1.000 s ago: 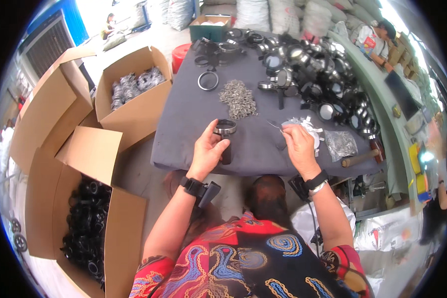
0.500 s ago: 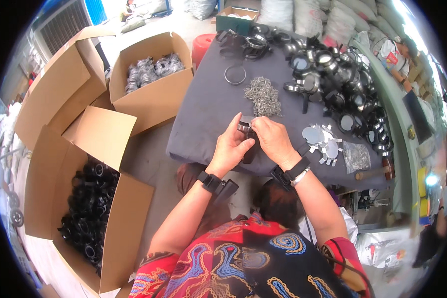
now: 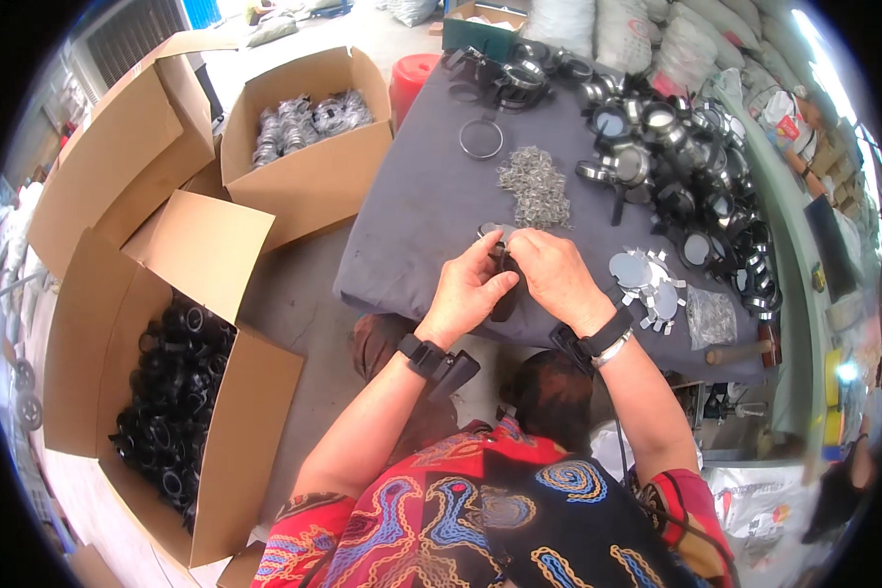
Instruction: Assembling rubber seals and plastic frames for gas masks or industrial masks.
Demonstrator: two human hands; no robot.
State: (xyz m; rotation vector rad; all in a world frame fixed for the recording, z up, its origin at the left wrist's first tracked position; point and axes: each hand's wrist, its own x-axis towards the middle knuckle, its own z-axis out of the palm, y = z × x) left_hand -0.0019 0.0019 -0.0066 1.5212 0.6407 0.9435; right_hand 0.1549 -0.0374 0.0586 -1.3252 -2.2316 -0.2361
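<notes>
A padded grey counter is carrying the work. At its near edge the left hand is curling partly closed around a black holder, its ring end pointing away. The right hand is meeting it with bent fingertips (how tightly they are closing, and on what, cannot be told). Beyond the hands a heap of metal clips is lying near a single ring; rightward, pale discs are sitting beside a clear bag. Open cardboard boxes are standing leftward on the floor, and stuffed sacks are lining the back.
</notes>
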